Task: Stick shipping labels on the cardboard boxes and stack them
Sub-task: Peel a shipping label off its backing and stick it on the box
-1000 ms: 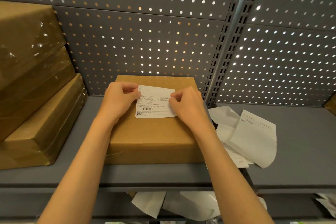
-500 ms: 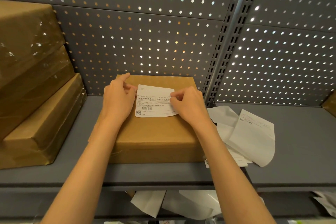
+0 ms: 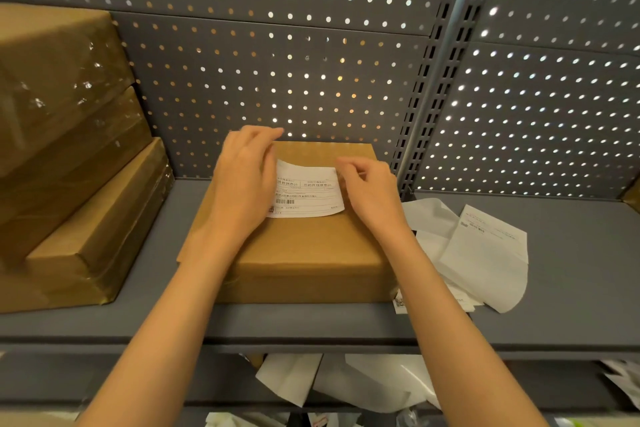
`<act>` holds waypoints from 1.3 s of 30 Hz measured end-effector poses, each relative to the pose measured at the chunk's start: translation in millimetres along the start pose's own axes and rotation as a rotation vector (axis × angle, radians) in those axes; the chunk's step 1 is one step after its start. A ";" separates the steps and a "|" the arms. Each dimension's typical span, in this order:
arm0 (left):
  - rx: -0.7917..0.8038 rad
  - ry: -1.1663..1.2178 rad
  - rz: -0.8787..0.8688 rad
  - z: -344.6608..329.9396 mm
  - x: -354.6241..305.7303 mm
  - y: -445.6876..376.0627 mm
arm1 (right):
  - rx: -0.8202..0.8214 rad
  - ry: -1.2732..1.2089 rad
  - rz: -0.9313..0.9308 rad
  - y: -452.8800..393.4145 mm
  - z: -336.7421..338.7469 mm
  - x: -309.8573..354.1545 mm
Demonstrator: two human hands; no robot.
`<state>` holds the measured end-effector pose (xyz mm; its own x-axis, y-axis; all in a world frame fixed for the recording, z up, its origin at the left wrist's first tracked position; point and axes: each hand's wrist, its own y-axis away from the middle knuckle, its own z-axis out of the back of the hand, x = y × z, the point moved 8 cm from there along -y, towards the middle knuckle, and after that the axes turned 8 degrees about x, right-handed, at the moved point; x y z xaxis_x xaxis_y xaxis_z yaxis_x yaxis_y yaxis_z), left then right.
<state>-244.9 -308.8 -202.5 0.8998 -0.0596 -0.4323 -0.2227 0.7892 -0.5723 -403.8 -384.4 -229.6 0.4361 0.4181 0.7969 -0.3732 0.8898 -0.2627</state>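
Grey shelving [image 3: 554,329] backed by perforated panels holds a cardboard box [image 3: 304,253] at centre. On its top lies the shipping label [image 3: 306,194] (far corner lifted). At nine o'clock the left hand [image 3: 244,184] lies flat-fingered over its edge; at three o'clock the right hand [image 3: 372,191] pinches it.

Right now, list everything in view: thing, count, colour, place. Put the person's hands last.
cardboard box: one, brown, middle of the shelf, under both hands.
shipping label: one, white with black print, on top of the cardboard box, its left end under the left hand.
wrapped boxes: a stack, exact count unclear, brown under glossy film, left on the shelf.
loose papers: several, white, on the shelf right of the cardboard box.
shelf: one, grey.
pegboard: grey, perforated, behind the shelf.
papers below: several, white, under the shelf.
left hand: flat on the label's left end.
right hand: fingers curled at the label's right edge.
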 end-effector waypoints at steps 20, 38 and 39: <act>0.579 -0.159 0.101 -58.0 7.5 19.8 | 0.367 0.631 0.048 8.5 -54.6 8.7; 0.416 -0.140 0.087 -29.4 -6.2 26.3 | 0.278 0.501 0.117 21.1 -36.1 21.8; 0.430 -0.116 0.060 -32.2 -13.5 29.6 | 0.298 0.521 0.156 26.8 -41.7 28.1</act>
<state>-275.7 -304.4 -236.1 0.9315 0.0436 -0.3611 -0.1218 0.9728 -0.1968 -367.4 -341.3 -236.9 0.6721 0.6407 0.3712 -0.6448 0.7529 -0.1319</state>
